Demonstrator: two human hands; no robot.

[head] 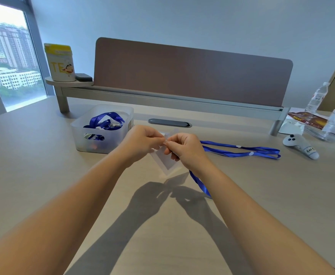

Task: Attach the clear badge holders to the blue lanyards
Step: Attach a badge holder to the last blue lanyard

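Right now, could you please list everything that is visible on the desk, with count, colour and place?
clear plastic badge holder: one, clear, held above desk centre
blue ribbon lanyard: one, blue, trailing right from the hands
translucent plastic bin: one, frosted, left of hands, more blue lanyards inside
yellow cartoon canister: one, on left shelf
clear water bottle: one, far right
grey game controller: one, right
brown divider panel: one, behind
left hand: grip on holder
right hand: grip at holder's top

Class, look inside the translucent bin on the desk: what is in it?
The translucent bin holds tangled blue lanyards with something clear among them. Its frosted walls blur the lower contents, so no count is possible.
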